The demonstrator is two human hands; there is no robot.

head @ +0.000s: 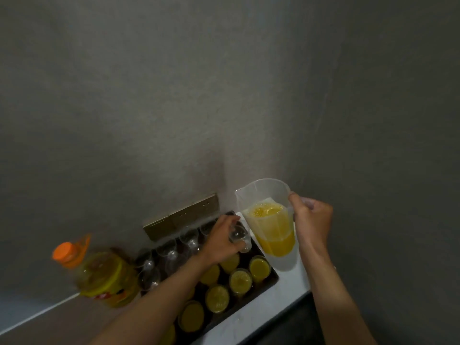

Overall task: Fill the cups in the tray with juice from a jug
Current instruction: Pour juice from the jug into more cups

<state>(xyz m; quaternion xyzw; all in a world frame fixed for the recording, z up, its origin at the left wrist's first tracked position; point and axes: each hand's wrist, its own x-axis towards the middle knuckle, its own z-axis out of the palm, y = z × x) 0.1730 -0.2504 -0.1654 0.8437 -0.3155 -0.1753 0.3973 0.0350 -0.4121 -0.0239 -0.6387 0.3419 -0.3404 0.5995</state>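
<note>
A dark tray [272,278] lies on the white counter against the wall. Its near rows hold several clear cups of orange juice [240,280]; its far rows hold several empty clear cups [169,250]. My left hand [224,242] grips one empty clear cup [240,239], lifted and tilted above the tray's far right part. My right hand [311,225] holds the handle of a translucent plastic jug [270,227], roughly half full of juice, raised over the tray's right edge with its spout turned toward the held cup. No juice stream is visible.
A large bottle of yellow liquid with an orange cap [99,277] stands left of the tray. A brass socket plate [181,216] is on the grey wall behind the tray. The white counter edge [286,302] runs along the right, with dark floor beyond.
</note>
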